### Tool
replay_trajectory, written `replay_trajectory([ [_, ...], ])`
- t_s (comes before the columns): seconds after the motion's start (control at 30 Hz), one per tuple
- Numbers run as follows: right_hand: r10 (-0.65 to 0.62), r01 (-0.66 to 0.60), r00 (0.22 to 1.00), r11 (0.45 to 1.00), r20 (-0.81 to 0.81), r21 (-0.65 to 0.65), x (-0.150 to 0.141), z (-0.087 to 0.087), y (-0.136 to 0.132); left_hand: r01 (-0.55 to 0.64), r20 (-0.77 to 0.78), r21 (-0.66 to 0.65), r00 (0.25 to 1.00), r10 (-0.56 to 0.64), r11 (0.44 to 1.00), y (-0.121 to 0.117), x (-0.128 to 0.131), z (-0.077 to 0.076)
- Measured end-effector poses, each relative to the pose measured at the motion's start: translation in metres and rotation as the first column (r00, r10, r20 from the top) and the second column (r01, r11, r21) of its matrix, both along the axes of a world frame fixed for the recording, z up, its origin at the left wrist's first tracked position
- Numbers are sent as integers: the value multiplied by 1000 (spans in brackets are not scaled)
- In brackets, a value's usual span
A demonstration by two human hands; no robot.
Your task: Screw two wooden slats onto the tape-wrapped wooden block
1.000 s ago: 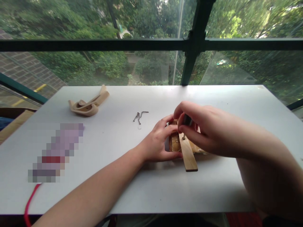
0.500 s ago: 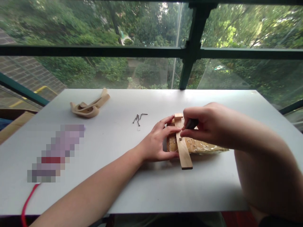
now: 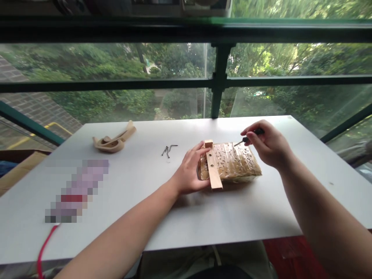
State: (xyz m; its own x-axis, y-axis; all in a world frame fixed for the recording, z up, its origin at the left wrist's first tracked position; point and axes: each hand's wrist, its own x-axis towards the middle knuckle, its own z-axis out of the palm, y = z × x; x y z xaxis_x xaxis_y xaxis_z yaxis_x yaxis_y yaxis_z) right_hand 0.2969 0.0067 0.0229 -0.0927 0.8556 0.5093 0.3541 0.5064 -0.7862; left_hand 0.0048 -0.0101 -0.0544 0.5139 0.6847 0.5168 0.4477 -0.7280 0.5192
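A flat block wrapped in clear film (image 3: 232, 162) lies on the white table (image 3: 186, 217), with a wooden strip (image 3: 213, 170) laid across its left end. My left hand (image 3: 190, 170) rests against the block's left side, fingers curled round its edge and touching the strip. Over the block's far right corner, my right hand (image 3: 267, 146) is closed on a small screwdriver (image 3: 247, 138) with a dark handle, its tip pointing left above the block.
Several loose screws (image 3: 167, 149) lie left of the block. Curved wooden pieces (image 3: 114, 140) are stacked at the far left. A blurred-out patch (image 3: 78, 190) and a red cord (image 3: 43, 250) sit near the left front edge. Window glass and railing stand behind the table.
My right hand has lifted the screwdriver off the strip and drawn back to the right. The view has tilted up and pulled back. My left hand stays on the block.
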Motion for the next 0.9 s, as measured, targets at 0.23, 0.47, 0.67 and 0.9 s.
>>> replay_trajectory([
  [0.23, -172, 192, 946, 980, -276, 46, 24, -61, 1, -23, 17, -43, 1000, 24, 999, 10, 8, -6],
  [0.47, -195, 198, 937, 980, -289, -20, 23, -75, 7, -34, 63, -97, 997, 40, 995, 17, 8, -4],
  [0.67, -229, 221, 925, 973, -302, -59, 26, -74, 8, -6, 270, -241, 960, 73, 970, 14, 1, -10],
  [0.9, -281, 263, 907, 960, -315, -98, 28, -76, 9, 177, 569, -470, 809, 144, 865, 12, -7, -8],
])
